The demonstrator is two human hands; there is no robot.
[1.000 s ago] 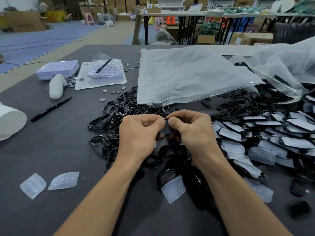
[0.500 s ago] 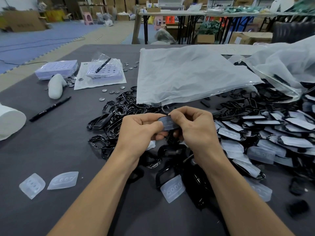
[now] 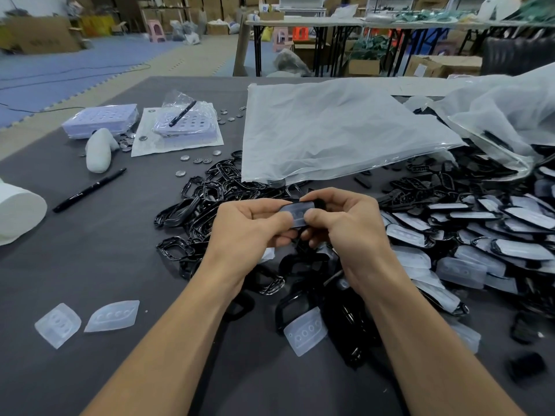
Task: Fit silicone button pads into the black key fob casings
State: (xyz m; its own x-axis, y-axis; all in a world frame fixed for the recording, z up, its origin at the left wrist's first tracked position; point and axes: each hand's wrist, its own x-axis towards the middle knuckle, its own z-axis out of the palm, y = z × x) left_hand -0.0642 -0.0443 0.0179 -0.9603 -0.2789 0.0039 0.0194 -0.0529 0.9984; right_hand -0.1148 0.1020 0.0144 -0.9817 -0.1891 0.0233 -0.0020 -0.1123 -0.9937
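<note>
Above a heap of empty black casings (image 3: 210, 190), both hands hold one black key fob casing with a translucent silicone pad (image 3: 295, 213) lying in it. My left hand (image 3: 249, 232) grips its left end, thumb on the pad. My right hand (image 3: 348, 226) grips the right end, thumb pressing the pad's lower edge. The casing itself is mostly hidden by fingers. Loose pads lie at the near left (image 3: 112, 316) and below the hands (image 3: 304, 330). Casings with pads fitted (image 3: 480, 235) are piled to the right.
A large clear plastic bag (image 3: 330, 130) lies behind the hands, another bag (image 3: 510, 115) at the far right. To the left are a black marker (image 3: 90, 190), a white roll (image 3: 18, 211), coin cells (image 3: 198, 160) and blister packs (image 3: 183, 124).
The casing has been turned in my hands so the translucent pad now faces up, and both thumbs have shifted onto it. The hands rose slightly.
</note>
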